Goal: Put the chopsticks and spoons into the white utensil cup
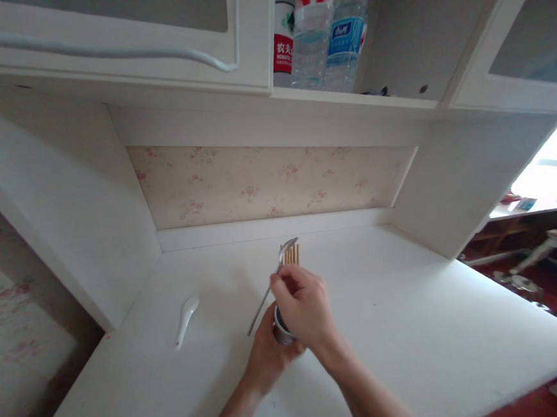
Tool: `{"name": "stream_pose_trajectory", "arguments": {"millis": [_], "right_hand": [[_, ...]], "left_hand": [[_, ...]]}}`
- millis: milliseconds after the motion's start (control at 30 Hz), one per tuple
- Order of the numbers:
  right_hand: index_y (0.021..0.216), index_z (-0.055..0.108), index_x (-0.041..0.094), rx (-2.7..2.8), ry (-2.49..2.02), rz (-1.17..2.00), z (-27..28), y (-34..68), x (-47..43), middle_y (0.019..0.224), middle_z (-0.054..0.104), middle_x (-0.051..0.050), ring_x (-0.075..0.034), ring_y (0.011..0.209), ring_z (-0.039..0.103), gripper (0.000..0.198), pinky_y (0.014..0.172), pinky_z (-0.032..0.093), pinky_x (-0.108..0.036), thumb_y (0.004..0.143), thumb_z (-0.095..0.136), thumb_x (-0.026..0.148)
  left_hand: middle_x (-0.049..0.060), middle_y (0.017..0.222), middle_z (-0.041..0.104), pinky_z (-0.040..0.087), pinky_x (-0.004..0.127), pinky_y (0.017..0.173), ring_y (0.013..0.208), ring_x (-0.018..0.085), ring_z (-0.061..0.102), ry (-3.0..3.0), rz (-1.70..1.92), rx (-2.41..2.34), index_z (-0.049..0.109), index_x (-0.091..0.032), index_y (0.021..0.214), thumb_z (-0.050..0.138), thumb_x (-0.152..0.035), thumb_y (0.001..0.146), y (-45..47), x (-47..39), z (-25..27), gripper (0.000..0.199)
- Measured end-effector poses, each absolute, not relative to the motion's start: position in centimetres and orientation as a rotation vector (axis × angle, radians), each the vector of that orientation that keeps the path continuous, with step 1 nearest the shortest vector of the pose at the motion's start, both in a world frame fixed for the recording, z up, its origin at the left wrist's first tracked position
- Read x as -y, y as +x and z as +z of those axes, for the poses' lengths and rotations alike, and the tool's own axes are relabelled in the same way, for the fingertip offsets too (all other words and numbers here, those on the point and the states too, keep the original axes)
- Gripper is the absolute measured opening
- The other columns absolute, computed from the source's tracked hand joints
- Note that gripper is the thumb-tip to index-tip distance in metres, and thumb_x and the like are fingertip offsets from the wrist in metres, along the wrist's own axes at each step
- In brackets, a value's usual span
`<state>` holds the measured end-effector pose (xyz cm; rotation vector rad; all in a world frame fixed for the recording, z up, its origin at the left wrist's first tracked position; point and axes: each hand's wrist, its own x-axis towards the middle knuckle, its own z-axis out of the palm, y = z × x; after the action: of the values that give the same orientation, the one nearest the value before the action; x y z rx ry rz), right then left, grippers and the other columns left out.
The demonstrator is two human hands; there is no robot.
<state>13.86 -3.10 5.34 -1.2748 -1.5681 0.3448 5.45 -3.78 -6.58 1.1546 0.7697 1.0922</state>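
Observation:
My left hand (265, 354) is wrapped round a small metal-looking cup (283, 331), its mouth partly hidden behind my other hand. Above the cup, my right hand (307, 299) pinches a metal spoon (265, 297) between thumb and fingers. The spoon slants, its head up and away from me and its thin handle end down to the left. Several wooden chopsticks (292, 254) stick out just beyond my right fingers; their lower parts are hidden, so I cannot tell what holds them. Left of my hands, a white soup spoon (186, 322) lies on the white tabletop (390, 341).
Overhead, a cabinet shelf (347, 100) holds several plastic bottles (314, 45). A cabinet door with a long handle (102, 52) hangs at upper left. White side panels (65, 199) flank the tabletop, and a floral-papered back wall (257, 181) closes it off.

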Motion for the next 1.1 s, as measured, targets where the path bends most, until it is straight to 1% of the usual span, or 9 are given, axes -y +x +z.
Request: {"name": "stream_pose_trajectory", "arguments": {"millis": [133, 233, 367, 600, 733, 867, 933, 1000, 1100], "right_hand": [[0.069, 0.063, 0.020, 1.389, -1.406, 0.310, 4.3, 18.6, 2.2, 0.055, 0.060, 0.002, -0.013, 0.049, 0.054, 0.025, 0.051, 0.039, -0.023, 0.084, 0.051, 0.036], [0.069, 0.062, 0.020, 1.386, -1.499, 0.264, 2.6, 20.6, 1.8, 0.056, 0.060, 0.001, -0.014, 0.050, 0.053, 0.028, 0.051, 0.037, -0.024, 0.085, 0.051, 0.039], [0.065, 0.061, 0.021, 1.514, -1.583, 0.271, 0.2, 20.9, 2.1, 0.055, 0.059, 0.001, -0.014, 0.051, 0.051, 0.027, 0.053, 0.034, -0.025, 0.085, 0.051, 0.036], [0.063, 0.057, 0.022, 1.559, -1.539, 0.462, -2.8, 20.2, 2.3, 0.056, 0.056, 0.002, -0.015, 0.054, 0.051, 0.020, 0.053, 0.036, -0.025, 0.081, 0.053, 0.030], [0.073, 0.056, 0.022, 1.477, -1.438, 0.637, -4.1, 20.4, 2.0, 0.062, 0.054, 0.004, -0.013, 0.053, 0.047, 0.008, 0.052, 0.037, -0.025, 0.077, 0.060, 0.028], [0.087, 0.052, 0.023, 1.292, -1.252, 0.926, -5.6, 20.7, 1.6, 0.074, 0.055, 0.005, -0.011, 0.054, 0.047, 0.021, 0.053, 0.039, -0.023, 0.076, 0.067, 0.033], [0.093, 0.052, 0.023, 1.242, -1.167, 1.017, -6.2, 20.9, 1.6, 0.081, 0.058, 0.003, -0.012, 0.062, 0.052, 0.027, 0.059, 0.043, -0.025, 0.077, 0.069, 0.039], [0.103, 0.055, 0.024, 1.241, -1.079, 1.118, -6.6, 21.0, 1.7, 0.096, 0.063, -0.001, -0.018, 0.082, 0.059, 0.033, 0.073, 0.047, -0.030, 0.079, 0.067, 0.044], [0.122, 0.053, 0.027, 1.268, -0.911, 1.300, -7.1, 20.9, 2.3, 0.124, 0.060, -0.005, -0.026, 0.116, 0.053, 0.047, 0.098, 0.041, -0.039, 0.081, 0.065, 0.048]], "left_hand": [[0.012, 0.116, 0.065, 0.046, 0.039, 0.094, 0.107, 0.028, 0.061, 1.130, 1.197, -0.703, 0.049, -0.018, 0.126, 0.082, -0.026, 0.063, 5.8, 3.9, -6.0, 0.072], [0.013, 0.120, 0.063, 0.044, 0.039, 0.097, 0.108, 0.026, 0.061, 1.110, 1.177, -0.742, 0.048, -0.019, 0.128, 0.083, -0.024, 0.063, 5.8, 3.9, -6.3, 0.075], [0.013, 0.123, 0.062, 0.043, 0.039, 0.100, 0.111, 0.027, 0.059, 1.140, 1.193, -0.761, 0.047, -0.019, 0.128, 0.084, -0.023, 0.062, 5.7, 3.7, -6.8, 0.076], [0.013, 0.126, 0.060, 0.041, 0.040, 0.104, 0.118, 0.028, 0.056, 1.148, 1.217, -0.718, 0.046, -0.018, 0.127, 0.083, -0.020, 0.063, 6.1, 3.3, -7.1, 0.073], [0.012, 0.126, 0.061, 0.042, 0.040, 0.103, 0.117, 0.028, 0.057, 1.159, 1.220, -0.746, 0.047, -0.019, 0.126, 0.082, -0.020, 0.064, 6.0, 3.2, -7.3, 0.071], [0.012, 0.128, 0.060, 0.043, 0.041, 0.102, 0.117, 0.029, 0.057, 1.172, 1.207, -0.769, 0.046, -0.020, 0.128, 0.083, -0.019, 0.063, 5.9, 3.3, -7.6, 0.075], [0.012, 0.128, 0.060, 0.042, 0.041, 0.103, 0.118, 0.029, 0.056, 1.188, 1.198, -0.771, 0.047, -0.020, 0.128, 0.083, -0.019, 0.063, 5.9, 3.3, -7.4, 0.074], [0.012, 0.129, 0.059, 0.040, 0.042, 0.104, 0.120, 0.029, 0.054, 1.222, 1.196, -0.749, 0.048, -0.021, 0.127, 0.082, -0.021, 0.064, 5.9, 3.4, -7.2, 0.072], [0.012, 0.131, 0.056, 0.039, 0.043, 0.105, 0.123, 0.030, 0.052, 1.284, 1.190, -0.730, 0.047, -0.021, 0.129, 0.081, -0.023, 0.067, 5.9, 3.4, -7.2, 0.071]]}}
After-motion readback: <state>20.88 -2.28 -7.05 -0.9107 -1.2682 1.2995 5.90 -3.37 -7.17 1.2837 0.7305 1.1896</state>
